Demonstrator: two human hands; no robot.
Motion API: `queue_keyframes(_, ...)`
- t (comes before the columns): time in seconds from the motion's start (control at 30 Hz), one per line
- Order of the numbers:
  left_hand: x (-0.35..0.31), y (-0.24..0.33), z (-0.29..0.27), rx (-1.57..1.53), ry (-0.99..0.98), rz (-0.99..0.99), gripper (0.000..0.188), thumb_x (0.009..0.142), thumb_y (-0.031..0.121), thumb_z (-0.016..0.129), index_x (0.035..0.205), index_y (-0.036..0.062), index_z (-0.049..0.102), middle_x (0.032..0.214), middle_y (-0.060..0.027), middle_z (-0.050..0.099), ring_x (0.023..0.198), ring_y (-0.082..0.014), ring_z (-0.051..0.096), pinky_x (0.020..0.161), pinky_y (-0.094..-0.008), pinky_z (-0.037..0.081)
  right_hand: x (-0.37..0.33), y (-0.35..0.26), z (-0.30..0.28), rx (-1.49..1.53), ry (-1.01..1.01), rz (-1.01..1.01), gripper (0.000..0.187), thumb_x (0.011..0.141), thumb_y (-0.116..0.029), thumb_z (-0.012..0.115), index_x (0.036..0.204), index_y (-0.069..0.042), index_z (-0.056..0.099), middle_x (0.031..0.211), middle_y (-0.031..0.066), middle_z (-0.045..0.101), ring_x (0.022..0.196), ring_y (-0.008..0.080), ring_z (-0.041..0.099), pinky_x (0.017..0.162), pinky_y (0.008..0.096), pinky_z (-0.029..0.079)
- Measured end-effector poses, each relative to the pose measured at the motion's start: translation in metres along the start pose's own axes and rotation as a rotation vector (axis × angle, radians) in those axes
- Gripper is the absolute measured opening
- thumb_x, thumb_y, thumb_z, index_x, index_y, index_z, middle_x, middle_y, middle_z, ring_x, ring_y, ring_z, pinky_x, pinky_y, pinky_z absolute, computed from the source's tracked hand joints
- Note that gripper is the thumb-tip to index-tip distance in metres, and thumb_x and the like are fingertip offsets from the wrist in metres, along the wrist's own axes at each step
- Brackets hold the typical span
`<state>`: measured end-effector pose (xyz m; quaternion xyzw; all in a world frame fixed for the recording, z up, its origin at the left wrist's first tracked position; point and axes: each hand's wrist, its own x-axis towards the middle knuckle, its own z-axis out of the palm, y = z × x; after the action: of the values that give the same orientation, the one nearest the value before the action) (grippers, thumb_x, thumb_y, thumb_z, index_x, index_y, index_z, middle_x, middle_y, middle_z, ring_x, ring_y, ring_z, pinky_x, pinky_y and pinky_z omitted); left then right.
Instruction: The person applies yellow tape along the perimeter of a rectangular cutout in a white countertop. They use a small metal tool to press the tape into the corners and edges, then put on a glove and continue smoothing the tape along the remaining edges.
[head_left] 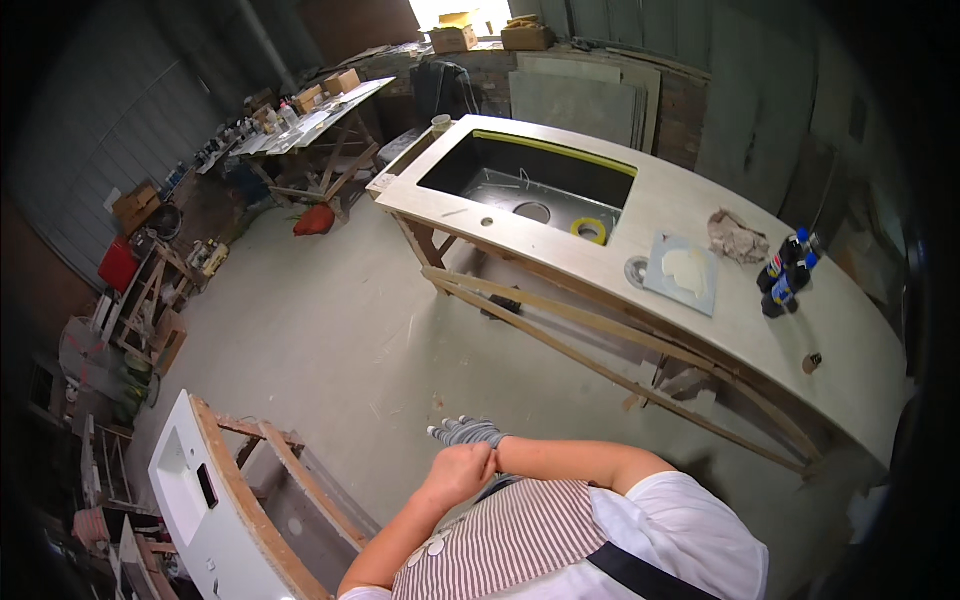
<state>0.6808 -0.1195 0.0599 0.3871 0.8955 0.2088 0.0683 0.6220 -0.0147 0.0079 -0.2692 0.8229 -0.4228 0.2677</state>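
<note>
In front of my striped apron (500, 535), my two hands meet. My right hand (468, 432) wears a grey knit glove with white fingertips; its fingers stretch out to the left and hold nothing. My bare left hand (463, 472) is closed at the right wrist, its fingers pinching the glove's cuff. The left fingertips are partly hidden behind the hand. Beyond them stands a pale countertop (570, 160) on a wooden frame, with a dark metal sink (500, 190) set in it. A yellow tape roll (589, 231) lies in the sink.
On the countertop are a board with pale paste (686, 274), crumpled paper (738, 238), dark bottles with blue caps (786, 285) and a small dark item (813, 361). A white basin top (205, 530) stands near left. A cluttered bench (315, 118) stands far left, a red bag (314, 220) below.
</note>
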Motion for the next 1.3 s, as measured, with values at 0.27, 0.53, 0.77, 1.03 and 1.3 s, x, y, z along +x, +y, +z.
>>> queue_keyframes(0.27, 0.083, -0.044, -0.024, -0.375, 0.049, 0.262, 0.018, 0.096, 0.017, 0.063, 0.087, 0.0025, 0.058, 0.074, -0.0184, 0.064, 0.07, -0.0402, 0.066, 0.063, -0.0501, 0.053, 0.078, 0.03, -0.047, 0.692, 0.106, -0.11, 0.029, 0.096, -0.013, 0.072, 0.122, -0.002, 0.071, 0.115, 0.0122, 0.075, 0.102, 0.0241, 0.07, 0.091, 0.0361, 0.056)
queue_keyframes(0.53, 0.178, -0.071, -0.023, -0.443, -0.032, 0.522, 0.015, 0.092, 0.016, 0.066, 0.088, 0.0036, 0.059, 0.076, -0.0165, 0.066, 0.072, -0.0376, 0.068, 0.064, -0.0484, 0.055, 0.078, 0.093, -0.083, 0.964, 0.17, -0.169, 0.031, 0.097, -0.009, 0.073, 0.126, -0.002, 0.07, 0.118, 0.0079, 0.075, 0.107, 0.0185, 0.068, 0.095, 0.0338, 0.055)
queue_keyframes(0.77, 0.278, -0.097, -0.044, -0.53, 0.12, 0.401, 0.014, 0.09, 0.013, 0.071, 0.085, 0.0037, 0.062, 0.078, -0.015, 0.065, 0.073, -0.0355, 0.066, 0.065, -0.0448, 0.055, 0.08, 0.141, -0.215, 0.915, 0.271, -0.047, 0.034, 0.097, -0.006, 0.074, 0.131, -0.003, 0.069, 0.122, 0.0034, 0.073, 0.112, 0.0128, 0.065, 0.099, 0.0305, 0.054)
queue_keyframes(1.03, 0.368, -0.238, -0.029, -1.086, 0.466, -0.719, 0.018, 0.1, 0.023, 0.071, 0.099, 0.0062, 0.065, 0.078, -0.0013, 0.064, 0.062, -0.0084, 0.056, 0.055, -0.0254, 0.045, 0.027, 0.163, -0.365, 0.707, 0.639, 0.171, 0.02, 0.1, -0.015, 0.072, 0.115, -0.002, 0.074, 0.104, 0.003, 0.076, 0.098, 0.0109, 0.067, 0.091, 0.0264, 0.053)
queue_keyframes(1.3, 0.475, -0.316, -0.009, -1.132, 0.558, -1.185, 0.04, 0.093, 0.037, 0.082, 0.103, 0.0044, 0.06, 0.08, -0.0046, 0.063, 0.059, -0.0106, 0.054, 0.05, -0.0262, 0.047, 0.014, 0.217, -0.394, 0.693, 0.667, 0.076, 0.02, 0.099, -0.009, 0.071, 0.116, -0.001, 0.075, 0.108, 0.0062, 0.075, 0.103, 0.0144, 0.068, 0.096, 0.0303, 0.053)
